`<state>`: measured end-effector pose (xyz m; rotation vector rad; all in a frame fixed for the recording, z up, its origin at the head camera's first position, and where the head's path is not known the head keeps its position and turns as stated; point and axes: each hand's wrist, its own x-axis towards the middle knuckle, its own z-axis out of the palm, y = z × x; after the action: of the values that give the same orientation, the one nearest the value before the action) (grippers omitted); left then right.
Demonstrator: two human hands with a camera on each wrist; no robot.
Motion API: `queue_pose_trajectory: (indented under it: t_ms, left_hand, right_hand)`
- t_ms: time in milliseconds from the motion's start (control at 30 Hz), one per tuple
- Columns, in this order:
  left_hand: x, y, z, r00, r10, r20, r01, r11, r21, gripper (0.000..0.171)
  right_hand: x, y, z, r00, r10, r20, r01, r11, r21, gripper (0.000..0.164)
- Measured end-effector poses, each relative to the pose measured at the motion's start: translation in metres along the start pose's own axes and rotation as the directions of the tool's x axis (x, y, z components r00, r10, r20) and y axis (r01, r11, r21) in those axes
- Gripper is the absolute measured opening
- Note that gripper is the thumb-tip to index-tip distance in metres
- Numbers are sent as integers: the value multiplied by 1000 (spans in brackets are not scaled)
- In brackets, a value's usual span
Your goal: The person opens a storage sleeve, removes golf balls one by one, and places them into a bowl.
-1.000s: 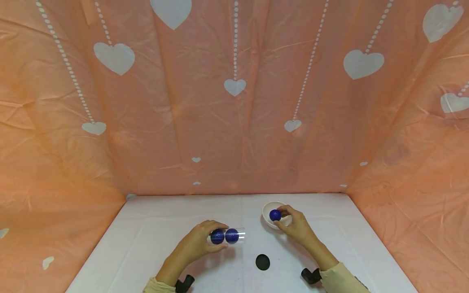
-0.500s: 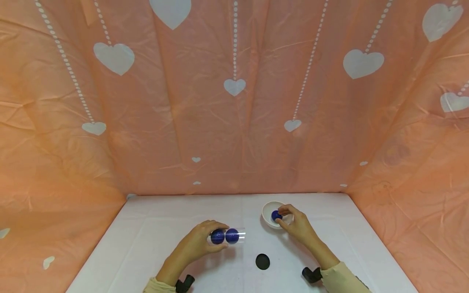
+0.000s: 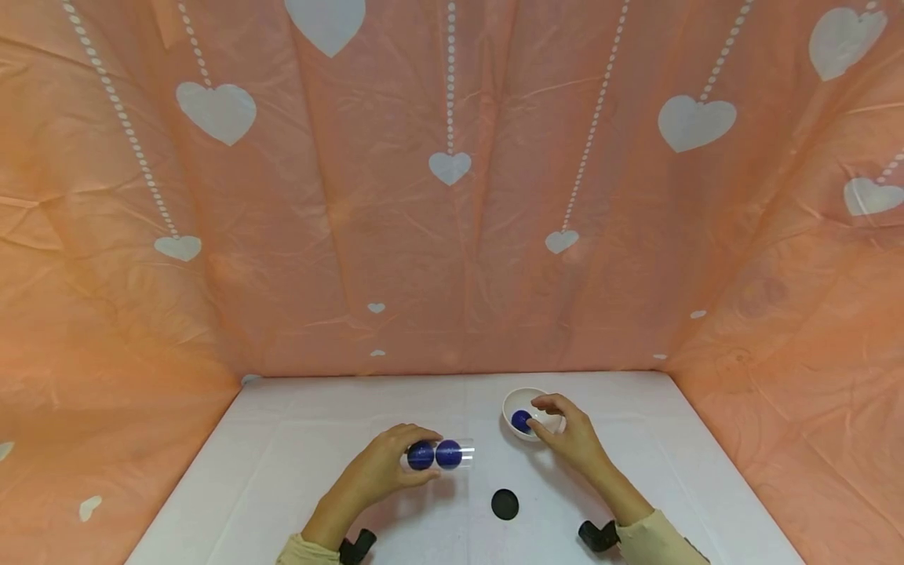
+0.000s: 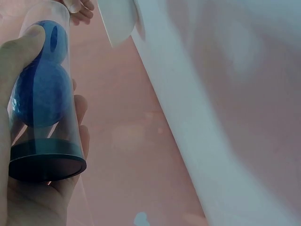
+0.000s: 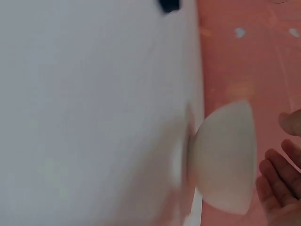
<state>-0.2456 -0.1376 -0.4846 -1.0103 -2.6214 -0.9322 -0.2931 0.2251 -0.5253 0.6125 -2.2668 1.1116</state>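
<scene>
My left hand (image 3: 384,467) grips a clear tube (image 3: 468,453) lying nearly level above the table, its free end to the right. Two blue balls (image 3: 448,454) sit in a row inside it. In the left wrist view, a dark cap (image 4: 47,160) closes the tube's end near the palm, and the thumb presses along its side. A third blue ball (image 3: 521,421) rests inside a white bowl (image 3: 510,402). Over the bowl's right side is my right hand (image 3: 574,433), thumb and fingers spread apart with nothing between them. The right wrist view shows those fingers relaxed beside the bowl (image 5: 223,157).
A black round disc (image 3: 504,504) lies flat on the white table (image 3: 318,408), between the two forearms. Orange sheeting (image 3: 452,259) with pale hearts rises at the back and both sides. Black wrist mounts (image 3: 599,536) jut out near each sleeve.
The right fingers lowered the blue ball into the bowl and let go of it; it now sits further left, away from them. The left hand and tube have stayed nearly still.
</scene>
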Motion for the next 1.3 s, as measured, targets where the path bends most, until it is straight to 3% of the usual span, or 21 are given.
queue_pose_trajectory:
  t_ms: [167, 433, 833, 1133, 1300]
  left_hand:
    - [1, 0, 1, 999, 30, -13, -30, 1000, -2, 44]
    - [2, 0, 3, 999, 33, -14, -33, 999, 11, 45]
    - [4, 1, 3, 999, 48, -21, -48, 999, 18, 46]
    - [4, 1, 4, 999, 41, -23, -40, 999, 21, 45]
    - [4, 2, 3, 999, 39, -27, -39, 999, 27, 46]
  right_hand:
    - [-1, -10, 1, 999, 45, 24, -47, 994, 103, 33]
    - [-7, -23, 10, 994, 44, 98, -66, 972, 227, 32]
    - [-15, -36, 23, 986, -82, 144, 12, 903, 429, 31]
    - [-18, -42, 30, 966, -122, 230, -18, 849, 529, 33]
    - [-18, -47, 34, 952, -120, 281, -55, 837, 545, 35]
